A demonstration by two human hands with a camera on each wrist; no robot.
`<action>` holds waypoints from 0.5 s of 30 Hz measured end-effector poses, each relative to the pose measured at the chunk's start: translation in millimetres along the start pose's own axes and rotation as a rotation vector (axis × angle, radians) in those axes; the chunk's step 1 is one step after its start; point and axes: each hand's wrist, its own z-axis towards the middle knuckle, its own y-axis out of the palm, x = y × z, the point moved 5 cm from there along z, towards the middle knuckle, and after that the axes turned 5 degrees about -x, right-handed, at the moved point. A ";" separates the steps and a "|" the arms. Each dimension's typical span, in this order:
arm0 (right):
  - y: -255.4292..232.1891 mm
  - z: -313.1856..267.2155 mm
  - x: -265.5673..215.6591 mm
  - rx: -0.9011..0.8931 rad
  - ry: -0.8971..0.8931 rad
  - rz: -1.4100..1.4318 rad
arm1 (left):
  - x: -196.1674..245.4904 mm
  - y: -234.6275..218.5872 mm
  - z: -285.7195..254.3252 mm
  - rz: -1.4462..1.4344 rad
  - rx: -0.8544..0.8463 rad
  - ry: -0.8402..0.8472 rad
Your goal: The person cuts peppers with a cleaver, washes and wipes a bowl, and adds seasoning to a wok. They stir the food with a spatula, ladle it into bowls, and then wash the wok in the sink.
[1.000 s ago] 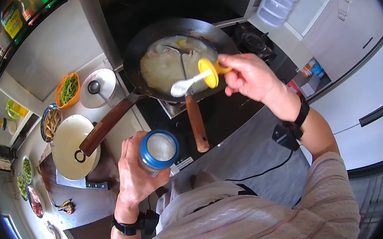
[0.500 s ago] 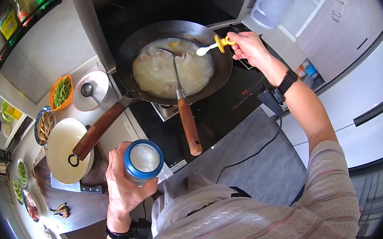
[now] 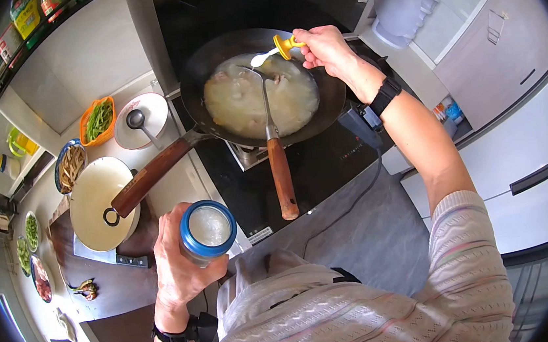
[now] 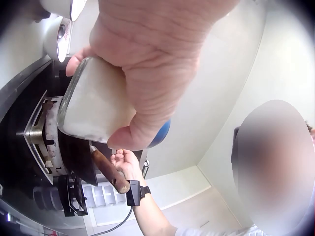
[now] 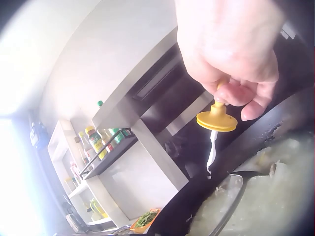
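My left hand (image 3: pixel 178 259) grips a glass jar (image 3: pixel 208 229) with a blue rim and white grainy contents, held upright near my body. Between the thumb and fingers of my right hand (image 3: pixel 328 48) is the yellow handle of a white spoon (image 3: pixel 266 58), which has a round yellow lid (image 5: pixel 216 119) on its stem. The spoon points down over the far part of a dark wok (image 3: pixel 331 96). Cloudy soup (image 3: pixel 235 109) with pieces in it fills the wok's bottom. A spatula (image 3: pixel 280 177) stands in the soup, its wooden handle leaning over the near rim.
The wok's wooden handle (image 3: pixel 155 172) juts left above a cream pot (image 3: pixel 87 215). A cleaver (image 3: pixel 131 260) lies on the board beneath that pot. Farther back are a white bowl with a ladle (image 3: pixel 136 120), an orange basket of green vegetables (image 3: pixel 99 120) and a dish of sliced food (image 3: pixel 72 165).
My right hand has carried the spoon from the wok's near side out to its right, then left over the far part of the soup. My left hand keeps holding the jar.
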 end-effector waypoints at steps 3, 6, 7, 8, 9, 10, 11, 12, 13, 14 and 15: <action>10.9 1.2 -3.6 -0.023 -0.145 -0.342 | 1.8 -0.3 0.4 -0.004 0.014 0.005; 16.5 -8.3 -18.4 0.060 -0.362 -0.632 | 5.6 -0.2 3.9 -0.064 0.025 -0.029; 22.0 -16.0 -29.7 0.107 -0.596 -0.824 | 3.0 0.1 3.6 -0.087 0.033 -0.046; 22.0 -29.4 -39.5 0.115 -0.635 -0.815 | -0.4 -0.1 2.9 -0.108 0.043 -0.064; 22.1 -36.1 -44.6 0.025 -0.647 -0.778 | -4.4 -0.1 2.8 -0.100 0.055 -0.077; 26.5 -50.3 -51.6 -0.148 -0.527 -0.560 | -8.9 1.0 2.6 -0.122 0.047 -0.085; 35.1 -76.4 -66.4 -0.338 -0.492 -0.387 | -11.5 -0.3 1.0 -0.142 0.043 -0.101; 43.5 -102.2 -81.9 -0.443 -0.509 -0.322 | -9.9 -1.7 2.2 -0.145 0.020 -0.122; 53.3 -129.9 -96.7 -0.519 -0.554 -0.318 | -7.2 -2.4 3.1 -0.171 0.000 -0.137; 65.7 -151.8 -101.9 -0.649 -0.548 -0.257 | -4.2 -4.2 3.9 -0.183 -0.030 -0.130; 78.9 -166.7 -101.9 -0.787 -0.624 -0.238 | -1.1 -5.2 4.5 -0.195 -0.063 -0.117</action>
